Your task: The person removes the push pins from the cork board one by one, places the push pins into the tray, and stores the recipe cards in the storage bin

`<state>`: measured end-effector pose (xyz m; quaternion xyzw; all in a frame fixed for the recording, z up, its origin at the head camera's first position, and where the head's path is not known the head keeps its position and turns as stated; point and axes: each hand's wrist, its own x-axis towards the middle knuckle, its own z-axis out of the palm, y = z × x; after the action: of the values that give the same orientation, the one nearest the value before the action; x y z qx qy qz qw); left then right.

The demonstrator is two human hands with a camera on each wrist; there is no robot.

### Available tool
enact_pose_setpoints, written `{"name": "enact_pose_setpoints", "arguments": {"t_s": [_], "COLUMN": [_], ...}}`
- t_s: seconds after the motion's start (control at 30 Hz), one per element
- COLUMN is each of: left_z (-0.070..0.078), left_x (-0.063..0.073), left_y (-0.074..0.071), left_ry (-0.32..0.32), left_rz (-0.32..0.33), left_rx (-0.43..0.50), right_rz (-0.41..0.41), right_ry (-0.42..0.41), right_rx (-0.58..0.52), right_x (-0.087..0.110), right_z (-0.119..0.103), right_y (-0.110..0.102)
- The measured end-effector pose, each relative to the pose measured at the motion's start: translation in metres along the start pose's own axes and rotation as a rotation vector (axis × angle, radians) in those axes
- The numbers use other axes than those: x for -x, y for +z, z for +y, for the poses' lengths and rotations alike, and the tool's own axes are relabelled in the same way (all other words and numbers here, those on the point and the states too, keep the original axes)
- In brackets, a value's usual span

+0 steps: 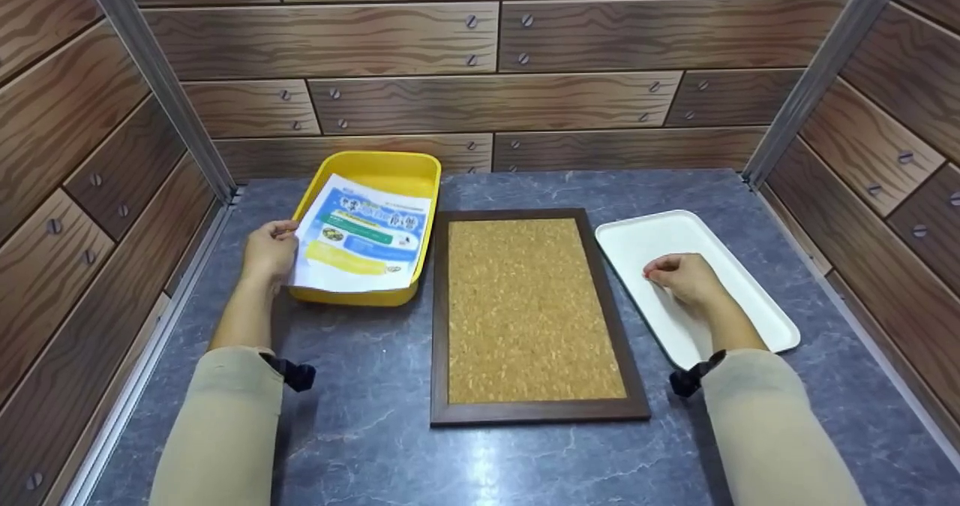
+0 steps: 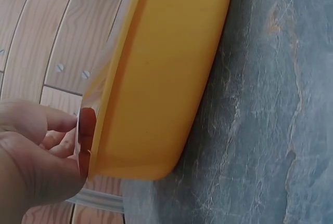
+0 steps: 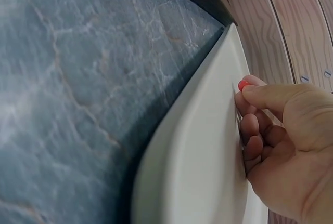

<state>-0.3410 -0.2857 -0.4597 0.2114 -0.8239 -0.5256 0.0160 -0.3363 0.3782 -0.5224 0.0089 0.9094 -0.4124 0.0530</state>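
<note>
A printed sheet of paper (image 1: 360, 239) in blue, green and yellow lies over the yellow basin (image 1: 382, 162), its lower part overlapping the basin's near rim. My left hand (image 1: 270, 253) pinches the sheet's left edge between thumb and fingers, close beside the basin's wall (image 2: 161, 78) in the left wrist view. Over the white tray (image 1: 731, 296), my right hand (image 1: 686, 281) pinches a small red pin (image 3: 243, 84) between thumb and index finger. Only the pin's round red end shows; the rest is hidden by the fingertips. The other right fingers curl inward.
Between basin and tray lies a cork board (image 1: 532, 311) with a dark brown frame (image 1: 540, 414), its far left corner right by the basin. The blue-grey marbled table (image 1: 360, 431) is enclosed by wood-patterned walls (image 1: 495, 100) at the back and both sides.
</note>
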Motion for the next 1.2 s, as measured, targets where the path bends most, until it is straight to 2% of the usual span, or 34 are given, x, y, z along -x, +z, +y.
{"name": "enact_pose_setpoints", "arguments": {"t_s": [0.13, 0.3, 0.5, 0.57, 0.77, 0.9, 0.97, 1.13, 1.2], "left_z": [0.001, 0.003, 0.0, 0.0, -0.001, -0.001, -0.001, -0.003, -0.004], "left_x": [-0.002, -0.004, -0.003, -0.002, 0.001, 0.0, -0.001, -0.004, -0.005], "left_y": [-0.002, -0.001, 0.001, 0.002, 0.0, 0.0, -0.001, -0.006, -0.009], "left_ry": [0.002, 0.032, 0.07, 0.084, 0.145, 0.161, 0.163, 0.144, 0.136], "left_rz": [-0.039, -0.092, -0.022, -0.02, -0.148, -0.202, -0.227, -0.306, -0.325], "left_rx": [-0.082, -0.17, -0.275, -0.325, -0.453, -0.453, -0.436, -0.328, -0.284], "right_rz": [0.009, 0.002, 0.001, 0.0, -0.006, -0.009, -0.018, -0.033, -0.03], "right_ry": [-0.017, 0.0, 0.003, 0.0, 0.009, 0.024, 0.05, 0.116, 0.121], "right_rx": [0.066, 0.076, 0.058, 0.064, 0.077, 0.043, -0.021, -0.201, -0.241], "right_x": [0.0, 0.0, 0.0, 0.0, -0.001, 0.001, 0.002, 0.003, 0.003], "right_z": [0.001, 0.0, 0.0, 0.0, 0.003, 0.002, 0.003, 0.007, 0.009], "right_y": [0.002, 0.003, 0.002, 0.002, 0.002, -0.001, -0.002, -0.005, -0.006]}}
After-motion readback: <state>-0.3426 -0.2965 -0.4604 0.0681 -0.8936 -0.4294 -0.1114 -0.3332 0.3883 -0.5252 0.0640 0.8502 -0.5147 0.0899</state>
